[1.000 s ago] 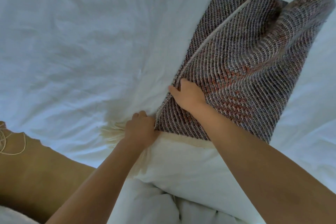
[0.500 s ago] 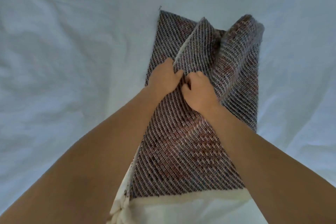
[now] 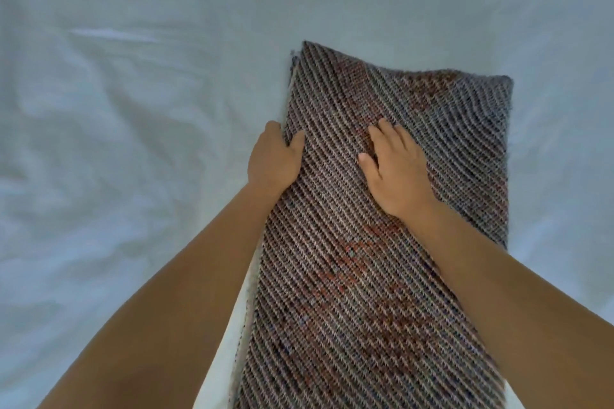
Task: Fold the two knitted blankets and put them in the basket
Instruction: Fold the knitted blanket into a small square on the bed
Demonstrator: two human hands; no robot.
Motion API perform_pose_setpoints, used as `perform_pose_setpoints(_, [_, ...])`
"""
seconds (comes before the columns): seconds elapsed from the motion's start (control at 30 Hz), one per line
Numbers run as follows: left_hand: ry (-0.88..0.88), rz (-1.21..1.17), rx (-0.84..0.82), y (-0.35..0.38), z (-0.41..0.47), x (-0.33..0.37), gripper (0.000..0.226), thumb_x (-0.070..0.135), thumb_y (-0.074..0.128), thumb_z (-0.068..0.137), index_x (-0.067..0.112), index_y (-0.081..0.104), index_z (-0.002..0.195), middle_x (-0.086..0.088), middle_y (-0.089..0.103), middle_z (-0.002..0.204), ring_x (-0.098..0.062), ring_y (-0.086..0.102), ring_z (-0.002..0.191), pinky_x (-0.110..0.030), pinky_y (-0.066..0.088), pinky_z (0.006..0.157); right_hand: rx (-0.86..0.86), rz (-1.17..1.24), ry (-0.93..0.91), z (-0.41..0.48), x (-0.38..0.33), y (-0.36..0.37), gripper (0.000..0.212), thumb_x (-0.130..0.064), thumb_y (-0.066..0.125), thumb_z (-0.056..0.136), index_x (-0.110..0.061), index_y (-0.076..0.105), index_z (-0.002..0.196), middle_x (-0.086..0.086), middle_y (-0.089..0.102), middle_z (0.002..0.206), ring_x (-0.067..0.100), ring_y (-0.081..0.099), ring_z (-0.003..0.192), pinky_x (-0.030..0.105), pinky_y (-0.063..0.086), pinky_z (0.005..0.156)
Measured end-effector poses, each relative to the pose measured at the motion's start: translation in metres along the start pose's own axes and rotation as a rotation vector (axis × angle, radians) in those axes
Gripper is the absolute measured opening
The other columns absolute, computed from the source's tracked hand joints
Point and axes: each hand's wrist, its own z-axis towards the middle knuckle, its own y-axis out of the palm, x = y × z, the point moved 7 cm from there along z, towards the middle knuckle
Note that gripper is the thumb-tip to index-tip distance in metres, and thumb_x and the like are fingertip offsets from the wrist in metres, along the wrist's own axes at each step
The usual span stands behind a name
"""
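Note:
A knitted blanket (image 3: 382, 242) with dark, grey and rust diagonal stripes lies folded in a long flat strip on the white bed sheet (image 3: 133, 143). My left hand (image 3: 274, 159) holds its left edge, thumb on top and fingers tucked under the edge. My right hand (image 3: 392, 169) lies flat on the blanket's upper middle, fingers spread, pressing down. No second blanket or basket shows in this view.
The rumpled white sheet surrounds the blanket on all sides. A strip of cream fabric (image 3: 239, 325) shows along the blanket's lower left edge, under my left forearm.
The raised fold of the blanket has been laid flat. My hands moved apart: the left to the blanket's left edge, the right opened flat on top.

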Motion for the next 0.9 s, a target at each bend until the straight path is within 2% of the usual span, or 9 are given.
perform_pose_setpoints(0.13, [0.078, -0.020, 0.092, -0.005, 0.020, 0.027, 0.048, 0.046, 0.048, 0.092, 0.010, 0.042, 0.122, -0.006, 0.057, 0.116, -0.022, 0.056, 0.100, -0.031, 0.043, 0.078, -0.035, 0.020, -0.026, 0.011, 0.009, 0.004, 0.058, -0.041, 0.027, 0.100, -0.017, 0.010, 0.150, 0.002, 0.003, 0.160, 0.021, -0.001, 0.147, 0.042, 0.004, 0.119])
perform_pose_setpoints(0.27, [0.206, -0.081, 0.108, -0.003, 0.042, 0.070, 0.039, 0.039, 0.044, 0.096, 0.010, 0.048, 0.122, -0.004, 0.060, 0.116, -0.020, 0.057, 0.103, -0.026, 0.040, 0.083, -0.022, 0.043, -0.067, 0.024, 0.011, 0.003, 0.059, -0.039, 0.027, 0.100, -0.015, 0.007, 0.150, 0.004, 0.001, 0.160, 0.020, -0.002, 0.147, 0.035, 0.000, 0.118])
perform_pose_setpoints(0.47, [-0.040, 0.147, 0.175, -0.013, 0.067, 0.040, 0.033, 0.033, 0.038, 0.098, 0.004, 0.048, 0.111, -0.011, 0.059, 0.106, -0.019, 0.048, 0.084, -0.031, 0.037, 0.070, 0.073, -0.039, -0.005, 0.047, 0.032, -0.010, 0.060, -0.041, 0.028, 0.099, -0.016, 0.010, 0.150, 0.007, 0.003, 0.160, 0.024, -0.002, 0.147, 0.040, -0.003, 0.117])
perform_pose_setpoints(0.53, [0.019, 0.314, 0.211, -0.013, 0.068, 0.055, 0.034, 0.025, 0.042, 0.095, 0.004, 0.041, 0.122, -0.014, 0.054, 0.117, -0.026, 0.052, 0.097, -0.036, 0.039, 0.076, 0.099, -0.050, 0.051, 0.053, 0.049, -0.016, 0.060, -0.041, 0.027, 0.099, -0.016, 0.009, 0.150, 0.008, 0.003, 0.160, 0.024, -0.002, 0.147, 0.041, -0.003, 0.117])
perform_pose_setpoints(0.6, [0.193, 0.515, 0.275, -0.012, 0.067, 0.084, 0.059, 0.015, 0.044, 0.089, 0.007, 0.022, 0.142, -0.016, 0.035, 0.141, -0.032, 0.037, 0.127, -0.045, 0.033, 0.099, 0.118, -0.035, 0.118, 0.059, 0.070, -0.021, 0.060, -0.041, 0.027, 0.099, -0.016, 0.010, 0.150, 0.009, 0.003, 0.160, 0.025, -0.001, 0.147, 0.042, -0.003, 0.117])
perform_pose_setpoints(0.67, [0.412, 0.639, 0.202, 0.004, 0.067, 0.114, 0.076, 0.017, 0.044, 0.088, 0.014, -0.001, 0.149, -0.013, 0.011, 0.156, -0.030, 0.008, 0.143, -0.050, 0.008, 0.114, 0.130, -0.005, 0.198, 0.065, 0.094, -0.026, 0.060, -0.043, 0.025, 0.099, -0.016, 0.009, 0.150, 0.009, 0.002, 0.160, 0.024, -0.001, 0.147, 0.042, -0.003, 0.117])
perform_pose_setpoints(0.73, [0.594, 0.717, 0.007, 0.034, 0.067, 0.131, 0.068, 0.034, 0.037, 0.095, 0.016, 0.001, 0.150, -0.009, 0.008, 0.158, -0.026, 0.000, 0.145, -0.049, -0.003, 0.115, 0.112, -0.007, 0.236, 0.072, 0.111, -0.028, 0.062, -0.045, 0.024, 0.099, -0.017, 0.007, 0.151, 0.009, 0.002, 0.160, 0.024, -0.002, 0.147, 0.040, -0.004, 0.117])
perform_pose_setpoints(0.8, [0.647, 0.799, -0.170, 0.059, 0.071, 0.130, 0.065, 0.050, 0.026, 0.097, 0.014, 0.013, 0.149, -0.009, 0.022, 0.154, -0.026, 0.012, 0.144, -0.051, 0.001, 0.115, 0.100, -0.040, 0.224, 0.077, 0.123, -0.030, 0.063, -0.048, 0.023, 0.098, -0.017, 0.007, 0.151, 0.010, 0.004, 0.159, 0.025, -0.001, 0.147, 0.040, -0.004, 0.117])
perform_pose_setpoints(0.9, [0.643, 0.914, -0.177, 0.065, 0.084, 0.126, 0.067, 0.058, 0.022, 0.094, 0.009, 0.036, 0.137, -0.017, 0.042, 0.139, -0.033, 0.035, 0.131, -0.051, 0.017, 0.113, 0.077, -0.046, 0.162, 0.081, 0.140, -0.028, 0.064, -0.051, 0.026, 0.097, -0.017, 0.014, 0.150, 0.010, 0.013, 0.158, 0.026, 0.007, 0.146, 0.041, 0.002, 0.118])
